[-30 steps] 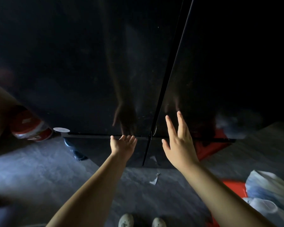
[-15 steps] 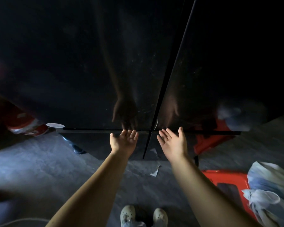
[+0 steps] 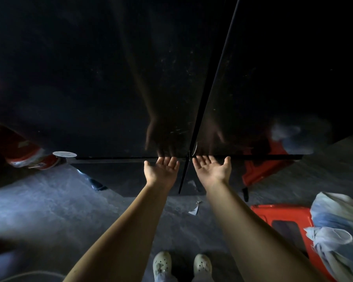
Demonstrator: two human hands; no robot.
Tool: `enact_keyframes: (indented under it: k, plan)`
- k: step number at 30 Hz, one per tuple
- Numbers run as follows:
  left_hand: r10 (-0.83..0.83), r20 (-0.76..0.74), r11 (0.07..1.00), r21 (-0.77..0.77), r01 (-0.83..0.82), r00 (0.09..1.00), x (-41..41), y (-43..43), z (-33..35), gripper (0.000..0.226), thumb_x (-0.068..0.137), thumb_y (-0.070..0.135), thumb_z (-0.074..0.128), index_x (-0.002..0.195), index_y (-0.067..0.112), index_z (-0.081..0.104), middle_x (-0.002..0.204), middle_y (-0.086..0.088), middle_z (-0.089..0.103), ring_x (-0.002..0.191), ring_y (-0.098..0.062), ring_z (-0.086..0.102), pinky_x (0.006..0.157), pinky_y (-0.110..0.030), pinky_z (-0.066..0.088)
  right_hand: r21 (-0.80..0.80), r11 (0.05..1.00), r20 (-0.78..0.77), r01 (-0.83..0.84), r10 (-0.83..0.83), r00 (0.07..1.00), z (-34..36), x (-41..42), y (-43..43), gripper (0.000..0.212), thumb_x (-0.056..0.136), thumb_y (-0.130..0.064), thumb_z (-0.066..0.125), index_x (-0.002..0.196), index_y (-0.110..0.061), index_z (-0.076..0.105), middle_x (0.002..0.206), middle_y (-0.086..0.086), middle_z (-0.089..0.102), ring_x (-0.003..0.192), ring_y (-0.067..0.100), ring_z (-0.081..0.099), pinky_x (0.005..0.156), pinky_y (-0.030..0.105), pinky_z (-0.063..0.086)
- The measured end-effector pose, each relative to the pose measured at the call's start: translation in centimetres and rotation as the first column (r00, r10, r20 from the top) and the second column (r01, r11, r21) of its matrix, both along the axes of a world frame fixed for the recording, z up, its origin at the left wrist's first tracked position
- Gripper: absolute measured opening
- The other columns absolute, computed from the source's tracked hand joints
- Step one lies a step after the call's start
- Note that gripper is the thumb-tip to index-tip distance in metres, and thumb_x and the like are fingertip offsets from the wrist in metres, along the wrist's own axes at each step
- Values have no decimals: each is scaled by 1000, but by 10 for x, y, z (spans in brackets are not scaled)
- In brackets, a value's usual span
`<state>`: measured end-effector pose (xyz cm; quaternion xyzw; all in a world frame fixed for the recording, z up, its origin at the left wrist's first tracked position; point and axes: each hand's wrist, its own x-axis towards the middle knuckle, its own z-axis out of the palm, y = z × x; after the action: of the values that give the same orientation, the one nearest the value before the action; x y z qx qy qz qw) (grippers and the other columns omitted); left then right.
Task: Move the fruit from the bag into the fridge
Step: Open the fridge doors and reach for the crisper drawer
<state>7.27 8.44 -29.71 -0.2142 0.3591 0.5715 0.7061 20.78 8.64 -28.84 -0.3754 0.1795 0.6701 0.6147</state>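
Right hand (image 3: 212, 169) has come down a lot since a second ago. Back then it was up flat against the right door with the back of the hand showing; now it's flipped palm-up, low on the fridge (image 3: 110, 78). Left hand (image 3: 161, 169) has rolled palm-up too, though it's in pretty much the same spot. The view has also tipped down a bit, so more of the stool and shoes shows.

Right now both hands are loose and open with the fingers only gently curved, and neither holds anything. Their fingertips reach the dark horizontal slot where the upper doors end and the lower drawers start. The left hand sits just left of the vertical seam between the doors, the right hand just right of it. Whether the fingers have actually hooked under the door edges, I can't tell, it's too dark there. Both doors look closed, and the glossy black front mirrors the arms.

The bag (image 3: 334, 231) is pale bluish plastic, knotted. It's slumped over the right end of a red stool (image 3: 281, 216) on the floor (image 3: 49, 210), well off to the right of the fridge. Its contents are hidden.

A paper scrap (image 3: 194, 209) lies on the floor between the arms, and a pair of pale clogs (image 3: 162, 261) shows at the bottom.
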Motion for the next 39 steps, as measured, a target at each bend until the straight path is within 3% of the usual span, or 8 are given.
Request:
enact_keyframes:
  k: [7,17,23,28,34,39]
  plan:
    - [20,38,1000,-13,-20,999,-5,-1,4,72,96,55,18,148,5,16,155,-17,15,143,-31,14,117,-42,12,-4,1000,-12,-31,31,999,-2,9,-4,76,95,-59,25,149,-7,15,156,16,16,143,30,19,115,43,19]
    - [30,52,999,-24,-29,998,-8,-8,11,73,96,54,20,148,4,14,156,-18,12,144,-32,12,118,-41,10,-70,997,98,-44,51,994,-3,12,-21,67,99,-49,27,145,0,25,152,20,27,140,31,27,115,41,22]
    - [25,3,999,-35,-25,1000,-6,-15,14,73,96,55,21,146,2,19,155,-18,18,143,-30,15,118,-40,11,-71,993,96,-92,99,990,3,26,-42,71,98,-51,28,144,4,24,152,20,24,142,30,21,117,42,17]
    - [-11,-52,999,-32,10,999,-10,-42,7,74,95,56,20,146,1,20,155,-17,18,143,-31,15,118,-41,12,-63,990,145,-122,130,981,1,26,-50,74,96,-57,24,143,1,29,148,20,33,136,31,33,115,41,24]
    - [-39,-83,998,54,44,996,-12,-69,2,73,94,59,21,141,6,39,144,-15,42,136,-31,34,116,-42,19,-23,988,107,-150,151,983,-2,30,-53,76,94,-61,26,142,-2,33,146,19,38,134,31,36,111,41,29]
    - [-97,-135,990,86,109,986,-11,-83,7,73,93,60,16,145,10,31,150,-11,34,140,-29,25,117,-41,13,-23,981,135,-191,193,972,-2,34,-64,74,95,-60,23,144,-4,31,149,17,33,137,31,33,112,43,25]
